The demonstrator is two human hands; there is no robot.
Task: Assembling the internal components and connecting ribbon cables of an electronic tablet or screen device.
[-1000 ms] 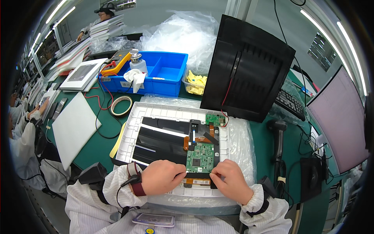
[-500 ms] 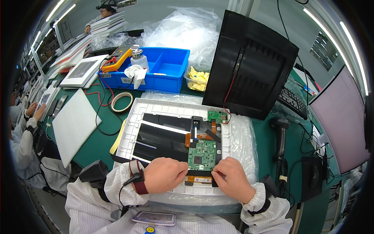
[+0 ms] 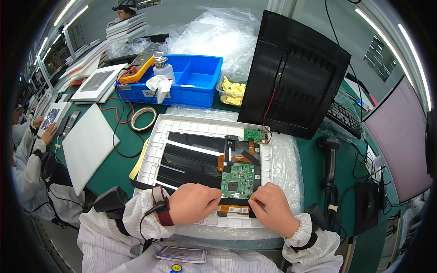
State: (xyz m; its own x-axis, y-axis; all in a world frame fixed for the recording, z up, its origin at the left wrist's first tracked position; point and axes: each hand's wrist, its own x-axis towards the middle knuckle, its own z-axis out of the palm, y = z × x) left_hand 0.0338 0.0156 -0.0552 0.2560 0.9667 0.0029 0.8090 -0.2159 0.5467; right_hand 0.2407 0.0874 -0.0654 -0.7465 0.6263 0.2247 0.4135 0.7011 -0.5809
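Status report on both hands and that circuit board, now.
Left hand and right hand press black strip at green circuit board's near edge. Board sits in white-framed panel. Nothing in the way.

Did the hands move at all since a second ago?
Hardly. Both the left hand and the right hand stay pressed at the near edge of the green circuit board on the white-framed panel. No visible shift; nothing picked up or let go. The blue plastic bin stays put.

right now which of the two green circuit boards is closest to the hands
The larger green board, low in the white frame. Both the left hand and right hand sit at its lower edge. The smaller green board lies farther up, near the frame's top corner.
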